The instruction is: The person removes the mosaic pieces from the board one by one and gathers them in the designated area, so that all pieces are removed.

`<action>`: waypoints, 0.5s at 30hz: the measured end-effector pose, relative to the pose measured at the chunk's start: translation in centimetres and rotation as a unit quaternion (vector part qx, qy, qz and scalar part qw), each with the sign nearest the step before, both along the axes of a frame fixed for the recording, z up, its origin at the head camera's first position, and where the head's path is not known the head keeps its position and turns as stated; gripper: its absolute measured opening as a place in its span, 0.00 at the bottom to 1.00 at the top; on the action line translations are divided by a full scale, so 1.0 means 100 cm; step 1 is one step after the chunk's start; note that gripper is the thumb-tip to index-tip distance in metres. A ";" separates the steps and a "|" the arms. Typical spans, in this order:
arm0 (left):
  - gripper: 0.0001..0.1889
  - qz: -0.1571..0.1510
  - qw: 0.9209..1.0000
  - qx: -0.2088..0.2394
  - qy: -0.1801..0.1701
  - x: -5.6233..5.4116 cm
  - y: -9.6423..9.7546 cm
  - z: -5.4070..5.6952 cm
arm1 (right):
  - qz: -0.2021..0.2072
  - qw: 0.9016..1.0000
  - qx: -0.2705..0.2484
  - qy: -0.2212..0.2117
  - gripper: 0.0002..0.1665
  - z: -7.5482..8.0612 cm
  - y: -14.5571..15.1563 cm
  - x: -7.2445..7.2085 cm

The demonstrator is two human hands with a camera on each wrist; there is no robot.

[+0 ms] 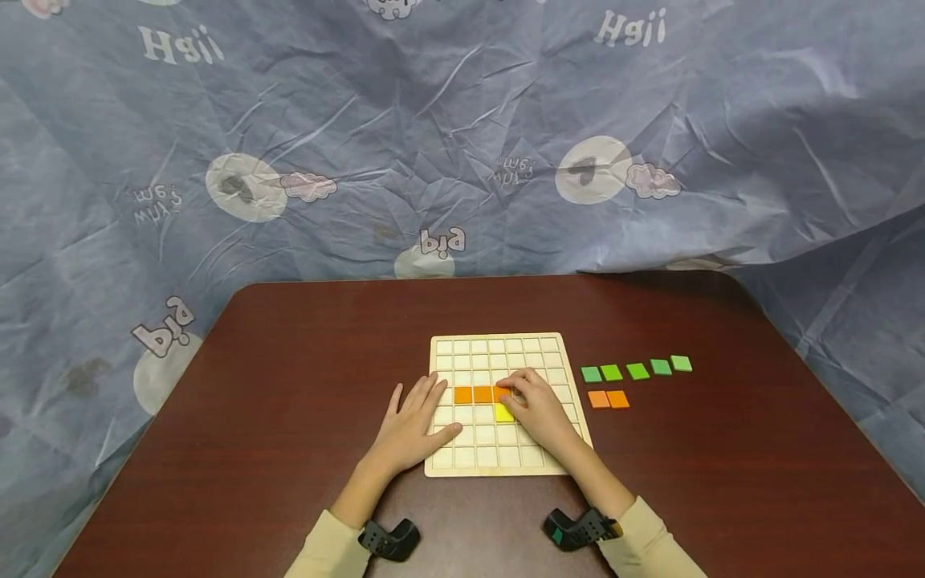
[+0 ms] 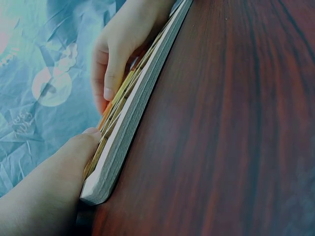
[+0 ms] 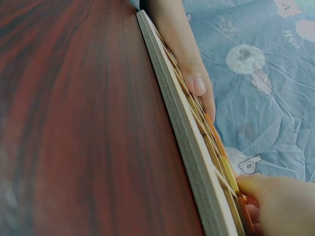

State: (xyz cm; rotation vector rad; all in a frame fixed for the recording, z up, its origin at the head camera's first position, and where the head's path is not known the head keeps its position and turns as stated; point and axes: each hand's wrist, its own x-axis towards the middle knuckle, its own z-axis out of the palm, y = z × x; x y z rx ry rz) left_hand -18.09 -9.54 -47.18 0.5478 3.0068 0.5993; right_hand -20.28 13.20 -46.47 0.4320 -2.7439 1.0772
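A pale wooden grid board (image 1: 486, 457) lies on the table. My left hand (image 1: 408, 429) rests flat with spread fingers over its left edge, the thumb on the board. Two orange square tiles (image 1: 473, 395) sit side by side in one row of cells. At the end of that row my right hand (image 1: 540, 411) pinches another orange tile (image 1: 502, 394) between thumb and forefinger, partly covering it. Just below that is a yellow tile (image 1: 503, 413). In the right wrist view, a darker orange piece (image 3: 245, 216) shows by the curled fingers, partly hidden.
Right of the board lie several green tiles (image 1: 637, 371) in a row, with two lighter orange tiles (image 1: 608, 399) below them. The dark red-brown wooden table (image 1: 325, 337) extends around the board. A blue-grey printed cloth (image 1: 462, 144) hangs behind the table.
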 end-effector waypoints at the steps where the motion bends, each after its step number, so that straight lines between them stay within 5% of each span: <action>1: 0.41 0.000 1.000 0.001 0.001 0.000 0.000 0.000 | 0.000 1.000 0.000 0.001 0.10 0.000 0.000 0.000; 15: 0.40 -0.001 1.000 0.007 0.006 0.001 0.000 -0.001 | -0.003 1.000 -0.019 -0.019 0.09 0.001 -0.001 0.001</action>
